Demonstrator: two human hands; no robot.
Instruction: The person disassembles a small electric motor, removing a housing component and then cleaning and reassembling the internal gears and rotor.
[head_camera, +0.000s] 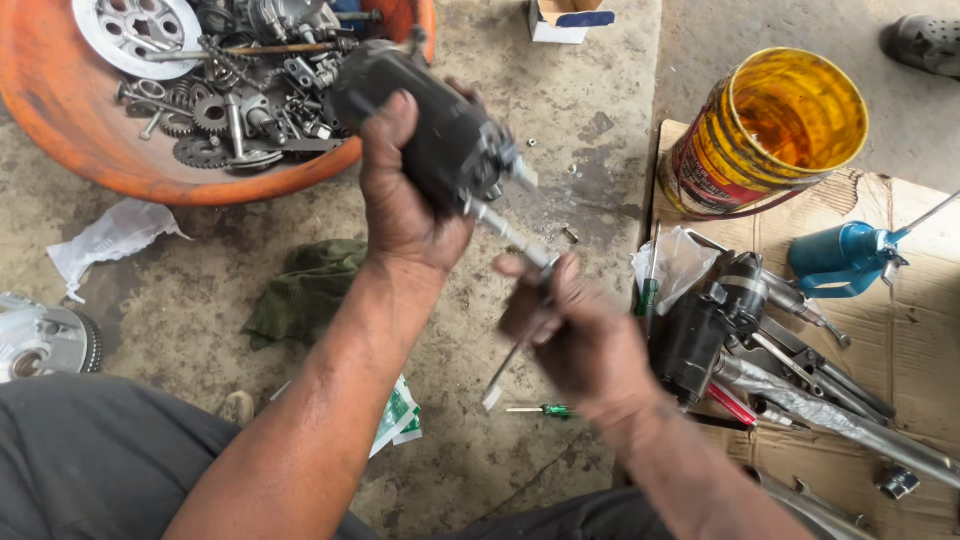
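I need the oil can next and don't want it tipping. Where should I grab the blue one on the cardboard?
Probably take the blue oil can around its round body, reaching from above. It lies on its side on the cardboard, with the thin spout toward the right and the lever beneath.

Bare concrete (560, 130) ahead; orange basin (130, 170) left, tool pile (760, 340) right

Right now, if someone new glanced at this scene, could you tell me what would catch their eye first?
At centre, the left hand grips a greasy black metal engine part above the concrete floor, while the right hand holds a slim metal tool just below it. At top left, a big orange basin is full of gears and sprockets. At upper right, a yellow bucket lies tipped on flattened cardboard.
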